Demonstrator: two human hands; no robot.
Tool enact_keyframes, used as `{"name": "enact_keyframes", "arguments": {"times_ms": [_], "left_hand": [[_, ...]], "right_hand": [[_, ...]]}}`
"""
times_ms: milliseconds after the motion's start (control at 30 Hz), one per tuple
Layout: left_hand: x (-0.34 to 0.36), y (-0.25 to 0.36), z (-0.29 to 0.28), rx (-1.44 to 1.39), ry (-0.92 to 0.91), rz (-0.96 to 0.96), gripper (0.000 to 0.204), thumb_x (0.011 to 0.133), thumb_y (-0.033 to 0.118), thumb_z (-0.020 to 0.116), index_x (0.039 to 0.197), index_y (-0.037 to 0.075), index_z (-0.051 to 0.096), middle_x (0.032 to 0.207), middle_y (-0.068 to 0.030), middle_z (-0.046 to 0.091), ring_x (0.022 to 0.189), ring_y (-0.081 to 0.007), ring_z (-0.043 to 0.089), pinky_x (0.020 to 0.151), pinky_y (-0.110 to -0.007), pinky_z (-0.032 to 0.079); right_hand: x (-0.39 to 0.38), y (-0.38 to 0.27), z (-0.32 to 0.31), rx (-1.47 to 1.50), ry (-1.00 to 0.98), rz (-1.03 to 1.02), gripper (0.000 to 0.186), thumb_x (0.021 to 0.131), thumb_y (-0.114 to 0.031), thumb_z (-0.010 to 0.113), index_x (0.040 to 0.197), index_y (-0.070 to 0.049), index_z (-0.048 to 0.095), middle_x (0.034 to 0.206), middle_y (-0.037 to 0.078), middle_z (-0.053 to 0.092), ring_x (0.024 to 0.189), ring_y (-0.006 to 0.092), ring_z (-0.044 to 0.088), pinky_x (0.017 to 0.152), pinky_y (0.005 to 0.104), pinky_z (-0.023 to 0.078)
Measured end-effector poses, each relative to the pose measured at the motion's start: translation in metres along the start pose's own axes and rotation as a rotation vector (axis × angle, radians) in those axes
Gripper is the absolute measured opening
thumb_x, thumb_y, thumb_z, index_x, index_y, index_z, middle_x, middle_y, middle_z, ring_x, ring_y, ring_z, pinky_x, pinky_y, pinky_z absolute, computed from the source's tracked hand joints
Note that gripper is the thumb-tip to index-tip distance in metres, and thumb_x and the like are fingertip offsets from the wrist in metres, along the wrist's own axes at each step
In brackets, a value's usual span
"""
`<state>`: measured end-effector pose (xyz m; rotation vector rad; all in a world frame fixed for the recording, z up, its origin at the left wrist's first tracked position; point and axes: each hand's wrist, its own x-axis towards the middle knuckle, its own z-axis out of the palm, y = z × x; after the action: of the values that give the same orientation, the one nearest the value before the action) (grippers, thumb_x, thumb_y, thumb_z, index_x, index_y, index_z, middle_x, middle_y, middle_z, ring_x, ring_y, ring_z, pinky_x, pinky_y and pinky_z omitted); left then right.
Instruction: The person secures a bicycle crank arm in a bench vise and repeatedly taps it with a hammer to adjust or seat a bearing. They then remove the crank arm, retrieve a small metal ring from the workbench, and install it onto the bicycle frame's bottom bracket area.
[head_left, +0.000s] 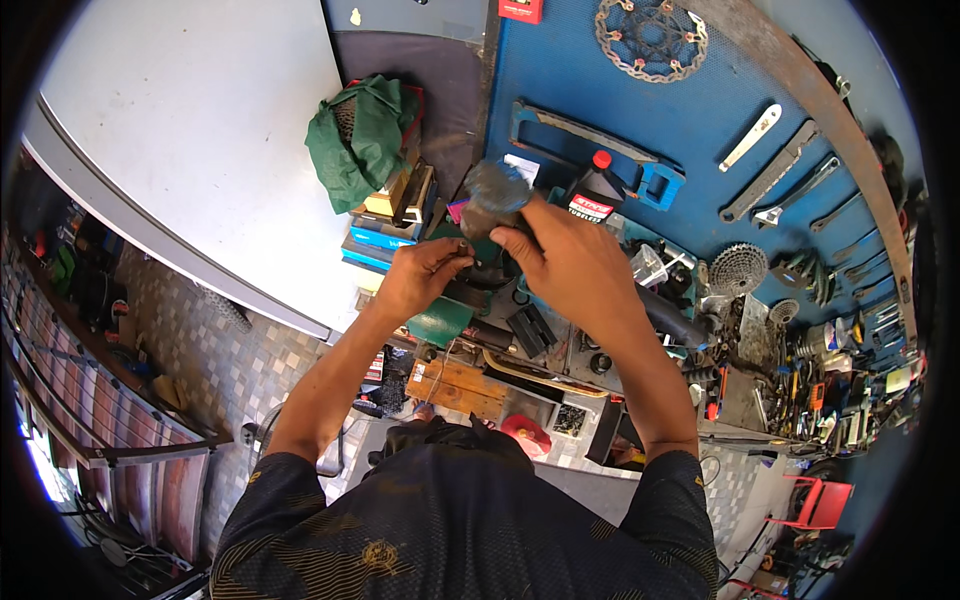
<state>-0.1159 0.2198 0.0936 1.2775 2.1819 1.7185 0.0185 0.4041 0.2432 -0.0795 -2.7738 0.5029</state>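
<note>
Two hands are working close together above a green vise (pixel 440 320).
The left grip (pixel 418 280) is pinching what looks like a small dark piece (pixel 464 247), too small to identify, between the hands and over the vise; the right grip (pixel 580 260) is holding a blurred dark-and-blue object (pixel 497 188) just beyond the left fingertips, its kind unclear. The step in hand seems to be steadying the piece while bringing the right-hand object near it. The next move is probably calling for a firm pinch, careful aim and fingertips kept clear.
</note>
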Motion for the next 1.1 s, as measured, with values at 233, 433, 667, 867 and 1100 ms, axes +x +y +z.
{"name": "enact_keyframes", "arguments": {"times_ms": [233, 433, 667, 867, 1100], "left_hand": [[0.001, 0.000, 0.002, 0.035, 0.022, 0.008, 0.017, 0.096, 0.007, 0.077, 0.111, 0.000, 0.073, 0.093, -0.0104, 0.077, 0.076, -0.0130, 0.070, 0.068, -0.029, 0.056], [0.001, 0.001, 0.002, 0.004, 0.021, -0.054, 0.015, 0.098, 0.007, 0.074, 0.111, 0.000, 0.071, 0.093, -0.0084, 0.076, 0.081, -0.0077, 0.068, 0.070, -0.027, 0.054], [0.006, -0.008, 0.008, -0.441, 0.139, -0.250, 0.013, 0.106, 0.010, 0.065, 0.116, 0.001, 0.066, 0.105, -0.0052, 0.076, 0.099, -0.0105, 0.071, 0.083, -0.025, 0.056], [0.001, -0.004, 0.003, -0.702, 0.302, -0.173, 0.017, 0.110, 0.015, 0.059, 0.121, 0.002, 0.063, 0.112, -0.0098, 0.074, 0.109, -0.0192, 0.072, 0.089, -0.032, 0.061], [-0.010, 0.025, 0.005, -0.820, 0.312, -0.159, 0.014, 0.109, 0.009, 0.051, 0.115, 0.003, 0.061, 0.089, -0.0050, 0.063, 0.087, -0.0157, 0.067, 0.081, -0.034, 0.055]], "right_hand": [[-0.007, 0.083, 0.060, 0.412, 0.086, 0.132, 0.067, 0.078, -0.033, 0.091, 0.130, 0.001, 0.063, 0.091, 0.017, 0.073, 0.086, 0.0371, 0.071, 0.081, 0.0426, 0.055], [-0.039, 0.121, 0.123, 0.973, -0.214, 0.514, 0.056, 0.080, -0.017, 0.093, 0.127, -0.003, 0.065, 0.084, 0.004, 0.068, 0.051, 0.0083, 0.054, 0.046, 0.0270, 0.042], [-0.039, 0.114, 0.139, 1.086, -0.199, 0.512, 0.044, 0.086, -0.007, 0.087, 0.123, -0.001, 0.065, 0.076, 0.002, 0.065, 0.050, 0.0072, 0.052, 0.044, 0.0261, 0.038], [-0.065, 0.111, 0.112, 1.095, -0.048, 0.466, 0.032, 0.087, 0.000, 0.082, 0.114, -0.002, 0.066, 0.070, 0.000, 0.064, 0.049, 0.0064, 0.052, 0.044, 0.0260, 0.039], [-0.112, 0.110, 0.066, 0.928, 0.251, 0.542, 0.020, 0.087, 0.005, 0.079, 0.102, -0.003, 0.070, 0.069, -0.001, 0.064, 0.051, 0.0049, 0.053, 0.046, 0.0249, 0.040]]}}
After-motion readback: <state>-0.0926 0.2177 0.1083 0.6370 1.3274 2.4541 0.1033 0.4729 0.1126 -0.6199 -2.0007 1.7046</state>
